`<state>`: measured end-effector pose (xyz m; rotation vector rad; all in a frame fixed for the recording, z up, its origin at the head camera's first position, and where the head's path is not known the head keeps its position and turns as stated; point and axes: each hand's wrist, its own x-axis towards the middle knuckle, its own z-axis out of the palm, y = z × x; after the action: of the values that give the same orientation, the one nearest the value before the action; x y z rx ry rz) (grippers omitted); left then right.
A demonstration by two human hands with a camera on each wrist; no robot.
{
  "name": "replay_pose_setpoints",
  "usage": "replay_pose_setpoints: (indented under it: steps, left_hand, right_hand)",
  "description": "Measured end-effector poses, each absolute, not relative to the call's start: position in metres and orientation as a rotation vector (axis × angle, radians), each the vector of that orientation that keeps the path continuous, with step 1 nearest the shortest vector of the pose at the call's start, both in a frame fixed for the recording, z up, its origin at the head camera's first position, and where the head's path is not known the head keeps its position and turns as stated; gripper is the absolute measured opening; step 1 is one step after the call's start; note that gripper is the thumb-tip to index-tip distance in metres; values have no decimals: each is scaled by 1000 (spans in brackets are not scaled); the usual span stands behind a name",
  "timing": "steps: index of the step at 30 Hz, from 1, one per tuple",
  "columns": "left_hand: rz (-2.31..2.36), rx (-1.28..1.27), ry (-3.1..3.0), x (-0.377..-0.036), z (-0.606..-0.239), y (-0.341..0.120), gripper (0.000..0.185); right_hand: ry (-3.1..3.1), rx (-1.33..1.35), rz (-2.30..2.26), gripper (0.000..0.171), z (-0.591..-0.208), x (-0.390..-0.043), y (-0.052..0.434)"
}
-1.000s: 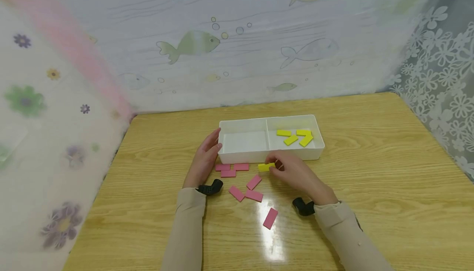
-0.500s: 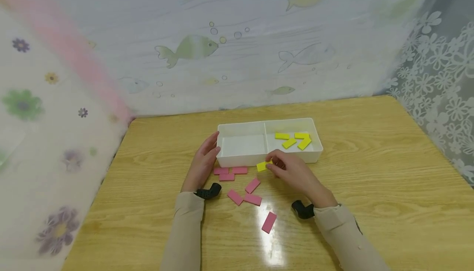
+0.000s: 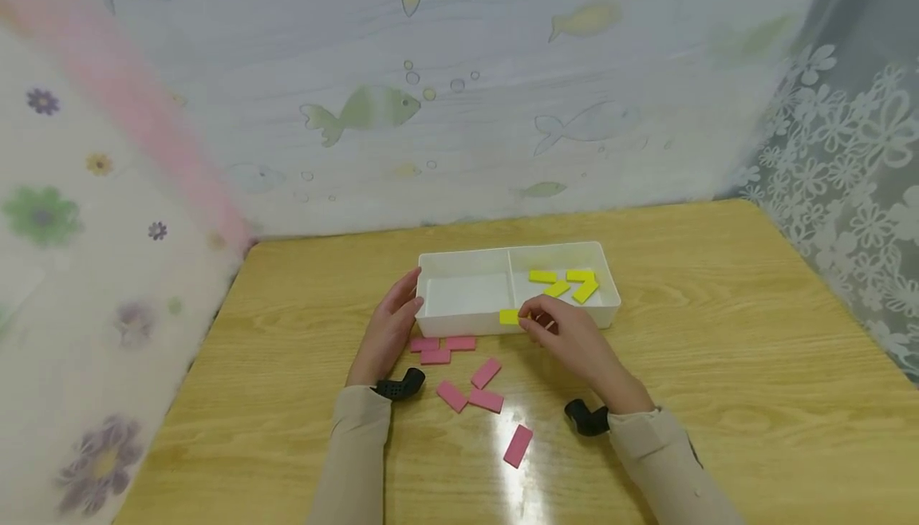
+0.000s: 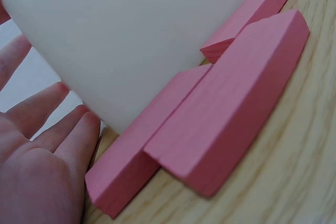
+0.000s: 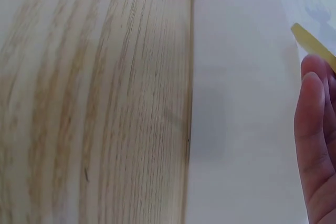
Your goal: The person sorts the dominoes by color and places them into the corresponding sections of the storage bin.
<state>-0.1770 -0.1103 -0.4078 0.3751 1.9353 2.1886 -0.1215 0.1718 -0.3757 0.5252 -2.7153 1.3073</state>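
Note:
My right hand (image 3: 574, 343) pinches a yellow block (image 3: 509, 317) between thumb and fingers at the front wall of a white two-part box (image 3: 452, 325). In the right wrist view the yellow block (image 5: 311, 40) sticks out past the fingertips, at the level of the box's rim. Several more yellow blocks (image 3: 542, 277) lie in the right compartment. My left hand (image 3: 388, 332) rests against the box's left end. The left wrist view shows its fingers (image 4: 39, 108) stretched out along the box's end wall.
Three pink blocks (image 3: 435, 357) lie against or close to the box's front wall. Several further pink blocks (image 3: 486, 400) are scattered nearer on the wooden table (image 3: 273, 397). A curtain with fish drawings (image 3: 474, 142) hangs behind the table.
The right hand has raised the yellow block from the table before the box to the height of its front wall. The left hand stays at the box's end. The head view has tilted up slightly.

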Motion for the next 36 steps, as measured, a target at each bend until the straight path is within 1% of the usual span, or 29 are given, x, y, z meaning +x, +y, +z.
replay_pose_setpoints:
  steps: [14,20,27,36]
  left_hand:
    - [2242,350,1899,-185,-426,-112,49]
    - [2239,346,1905,-185,-426,-113,48]
    - [2224,342,1923,-185,-425,-112,48]
    - [2211,377,1910,-178,-412,-110,49]
  right_hand:
    - [-2647,465,1291,14,-380,-122,179]
    - [-2623,436,1329,22,-379,-122,180]
    - [-2626,336,1490,32,-378,-122,181]
    - [-2639,228,1671,36,-377,-122,181]
